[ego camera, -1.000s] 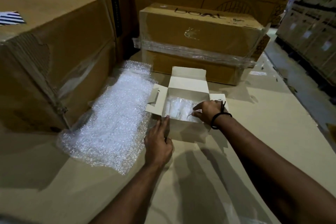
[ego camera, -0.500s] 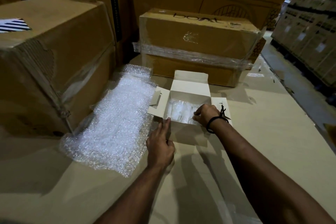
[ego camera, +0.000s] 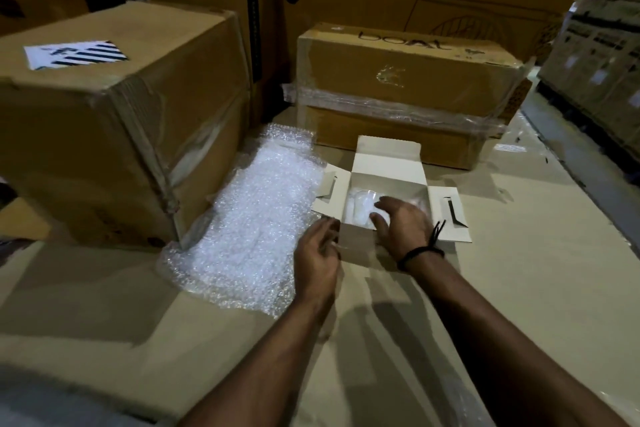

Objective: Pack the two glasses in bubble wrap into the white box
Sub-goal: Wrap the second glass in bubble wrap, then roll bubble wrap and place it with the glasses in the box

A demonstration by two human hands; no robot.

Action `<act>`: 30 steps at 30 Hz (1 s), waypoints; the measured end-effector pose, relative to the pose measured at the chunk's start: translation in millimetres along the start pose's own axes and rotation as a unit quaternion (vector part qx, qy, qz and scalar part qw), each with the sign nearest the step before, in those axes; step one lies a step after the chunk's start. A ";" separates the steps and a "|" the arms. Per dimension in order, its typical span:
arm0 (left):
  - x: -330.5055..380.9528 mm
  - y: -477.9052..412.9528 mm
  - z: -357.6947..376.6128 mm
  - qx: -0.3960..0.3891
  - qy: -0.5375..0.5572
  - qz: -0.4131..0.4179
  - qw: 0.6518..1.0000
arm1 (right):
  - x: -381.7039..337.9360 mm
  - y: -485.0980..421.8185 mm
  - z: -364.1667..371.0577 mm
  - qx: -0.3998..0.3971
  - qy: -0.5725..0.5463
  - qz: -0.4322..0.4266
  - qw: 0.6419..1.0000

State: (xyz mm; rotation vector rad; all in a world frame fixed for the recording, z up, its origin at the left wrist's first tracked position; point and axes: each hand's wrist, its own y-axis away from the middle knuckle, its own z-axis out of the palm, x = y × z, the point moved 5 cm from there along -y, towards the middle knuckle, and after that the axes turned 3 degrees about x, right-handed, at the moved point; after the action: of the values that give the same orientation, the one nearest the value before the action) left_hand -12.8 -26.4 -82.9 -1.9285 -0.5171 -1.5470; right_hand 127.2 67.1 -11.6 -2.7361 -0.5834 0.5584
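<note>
- A person's two bare forearms are reaching forward over a flat sheet of brown cardboard (ego camera: 519, 288) that is serving as the work surface.
- A small white box (ego camera: 389, 168) is sitting open in the middle of this surface, its lid flap standing up at the back and its two side flaps lying spread outward.
- The bubble-wrapped glasses (ego camera: 358, 210) are lying inside the white box, towards its left side. One clear round rim is showing through the wrap; how many glasses are there cannot be told.
- The right hand (ego camera: 403, 224) is hovering over the box's near edge, fingers relaxed and spread apart, reaching over the wrapped glasses. Whether the fingertips are touching the wrap cannot be told.
- A black wristband (ego camera: 420, 251) is circling the right wrist.
- The left hand (ego camera: 317, 253) is sitting just beside the box's near left corner, fingers loosely bent and blurred, gripping nothing that can be made out.
- A loose sheet of bubble wrap (ego camera: 256, 218) is lying flat to the left of the box, its edge running under the box's left flap.
- A large brown carton (ego camera: 114, 121) is standing at the far left, and a plastic-wrapped carton (ego camera: 408, 80) is standing behind the white box.
</note>
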 end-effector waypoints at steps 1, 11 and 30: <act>6.9 -3.7 -18.5 0.051 -0.049 0.051 0.996 | -15.2 15.1 -0.4 0.046 -0.047 -0.023 0.998; -37.2 -38.3 -102.4 -0.059 -0.462 0.057 0.883 | -59.3 80.1 116.6 -0.146 -0.047 0.004 0.988; -6.2 -14.2 -138.3 -0.027 -0.313 0.118 0.942 | -96.1 45.2 101.3 -0.139 -0.557 0.453 0.682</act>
State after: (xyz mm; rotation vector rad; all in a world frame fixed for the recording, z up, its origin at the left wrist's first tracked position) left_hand -124.5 -108.0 -67.3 -2.4200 -0.4757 -0.7846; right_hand 18.0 4.9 -87.3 -2.4210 0.6875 2.5958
